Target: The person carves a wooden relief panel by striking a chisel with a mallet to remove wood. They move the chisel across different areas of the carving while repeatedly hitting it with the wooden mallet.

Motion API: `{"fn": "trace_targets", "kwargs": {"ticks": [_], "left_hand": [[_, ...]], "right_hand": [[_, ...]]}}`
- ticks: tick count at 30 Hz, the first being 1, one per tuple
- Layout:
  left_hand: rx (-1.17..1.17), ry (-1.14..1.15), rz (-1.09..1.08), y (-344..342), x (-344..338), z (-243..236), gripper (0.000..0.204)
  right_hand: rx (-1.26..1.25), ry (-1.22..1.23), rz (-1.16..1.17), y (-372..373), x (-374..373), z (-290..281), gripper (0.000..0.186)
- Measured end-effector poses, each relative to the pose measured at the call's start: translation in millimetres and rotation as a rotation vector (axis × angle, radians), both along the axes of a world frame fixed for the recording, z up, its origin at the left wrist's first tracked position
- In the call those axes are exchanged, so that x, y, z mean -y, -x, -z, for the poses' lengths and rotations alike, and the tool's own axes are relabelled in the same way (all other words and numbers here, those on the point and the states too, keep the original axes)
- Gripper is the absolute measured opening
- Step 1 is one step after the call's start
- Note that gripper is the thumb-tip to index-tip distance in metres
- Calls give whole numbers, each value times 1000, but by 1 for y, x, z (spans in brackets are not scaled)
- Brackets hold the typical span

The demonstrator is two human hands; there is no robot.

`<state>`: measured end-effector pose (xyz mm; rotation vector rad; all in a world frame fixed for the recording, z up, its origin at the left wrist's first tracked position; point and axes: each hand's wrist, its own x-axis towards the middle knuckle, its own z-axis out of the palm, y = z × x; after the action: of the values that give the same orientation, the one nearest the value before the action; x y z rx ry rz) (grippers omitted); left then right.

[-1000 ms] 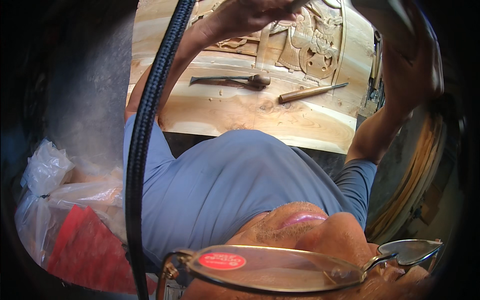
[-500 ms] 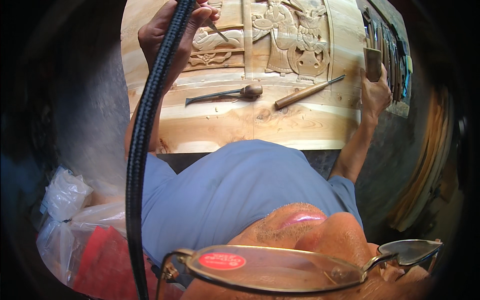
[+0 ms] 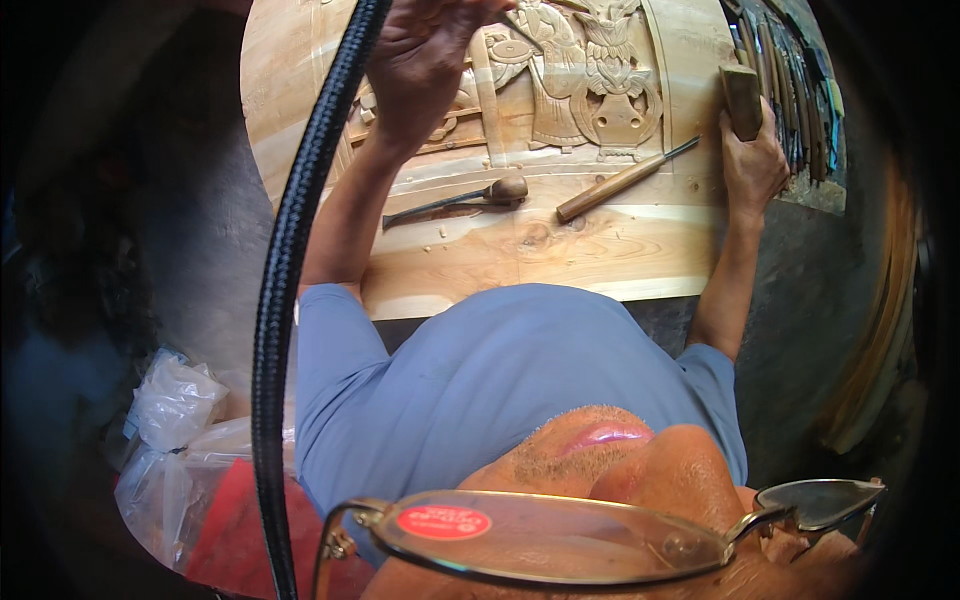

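Note:
My left hand (image 3: pixel 425 65) is over the carved wooden panel (image 3: pixel 440 270), its fingers closed on a carving chisel (image 3: pixel 524 32). The chisel's thin metal blade points at the relief of a robed figure (image 3: pixel 558 95); its handle is mostly hidden by the hand and the frame's top edge. At the panel's right edge, my right hand (image 3: pixel 755 165) grips a brown wooden block (image 3: pixel 741 100), held upright. Two more tools lie on the panel's plain near part: a gouge with a round wooden knob (image 3: pixel 506 190) and a chisel with a long wooden handle (image 3: pixel 612 192).
Many carving tools (image 3: pixel 790 90) lie in a row beyond the panel's right edge. A black braided cable (image 3: pixel 290 270) crosses the view at left. Tied clear plastic bags (image 3: pixel 175 410) and something red (image 3: pixel 240 530) are at lower left. Small wood chips dot the panel.
My left hand has moved right and away with the chisel, from the left-hand carved section to the robed figure. My right hand keeps the wooden block, tilted slightly more to the left.

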<state>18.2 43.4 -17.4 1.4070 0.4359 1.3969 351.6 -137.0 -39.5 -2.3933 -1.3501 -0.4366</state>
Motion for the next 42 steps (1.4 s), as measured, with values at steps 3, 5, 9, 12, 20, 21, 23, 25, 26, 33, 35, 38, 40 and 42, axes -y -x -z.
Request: {"fn": "trace_targets", "kwargs": {"ticks": [3, 5, 9, 12, 20, 21, 23, 25, 26, 33, 35, 38, 40, 42], "left_hand": [[-45, -13, 38, -25, -1, 7, 21], [-62, -7, 65, -36, 1, 8, 21], [-161, -44, 40, -49, 3, 6, 21], [-103, -63, 70, -53, -2, 12, 20], [-111, -90, 59, -53, -8, 20, 20], [-123, -97, 59, -53, -9, 20, 21], [-155, -108, 33, -54, -8, 20, 21], [-169, -106, 22, -54, -7, 19, 21], [-167, -99, 23, -54, -7, 19, 20], [-227, -50, 37, -53, -1, 9, 18], [-227, -54, 44, -53, -1, 10, 19], [-220, -97, 41, -53, -2, 14, 20], [-207, -119, 72, -54, -3, 17, 20], [-180, -119, 147, -60, -3, 16, 20]], "right_hand": [[15, -10, -16, -6, 1, 4, 52], [9, -17, -23, -8, 1, 5, 52], [-2, -11, -26, -12, 2, 8, 53], [4, -25, -44, -16, 4, 10, 55], [24, -11, -49, -20, 4, 14, 56], [31, -15, -54, -21, 5, 15, 56], [26, -28, -67, -24, 6, 18, 56], [29, -32, -73, -26, 7, 19, 56], [34, -29, -72, -26, 7, 19, 56], [37, -13, -50, -23, 5, 17, 56], [31, -8, -42, -23, 6, 18, 57], [22, -5, -36, -21, 4, 14, 56], [19, -9, -36, -18, 3, 14, 57], [26, -14, -31, -19, 4, 13, 58]]}}
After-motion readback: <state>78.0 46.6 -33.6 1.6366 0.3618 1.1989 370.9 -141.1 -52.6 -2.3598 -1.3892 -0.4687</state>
